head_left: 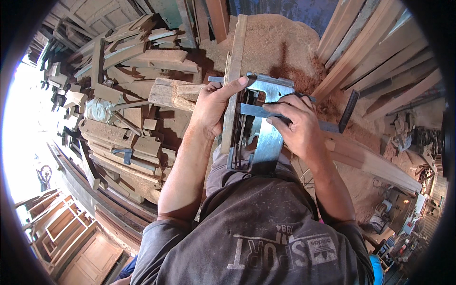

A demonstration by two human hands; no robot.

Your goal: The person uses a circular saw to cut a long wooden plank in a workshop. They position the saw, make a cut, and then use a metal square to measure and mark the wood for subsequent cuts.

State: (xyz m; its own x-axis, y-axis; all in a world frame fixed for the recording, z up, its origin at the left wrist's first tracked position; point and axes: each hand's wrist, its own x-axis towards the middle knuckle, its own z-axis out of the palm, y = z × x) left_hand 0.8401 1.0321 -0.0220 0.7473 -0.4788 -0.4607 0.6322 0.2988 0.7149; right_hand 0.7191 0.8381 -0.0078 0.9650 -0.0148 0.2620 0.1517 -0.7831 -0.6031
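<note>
In front of my waist is a power tool with a flat silver metal base plate [268, 142] facing up and a long dark slot along its left side. It looks like an upturned circular saw, but its body is hidden. A long wooden strip [232, 90] runs along the plate's left edge. My left hand [216, 102] grips this strip, its thumb reaching over to the plate's corner. In my right hand [297, 118] a try square is pinched by its steel blade [256, 110], which lies across the plate and slot. Its dark stock [349, 111] sticks out to the right.
Stacked wood offcuts [128, 142] fill the left side, with a small axe [124, 156] on them. Sawdust [275, 45] is heaped ahead. Upright boards [361, 42] lean at the far right. A long timber beam [370, 159] lies on the right.
</note>
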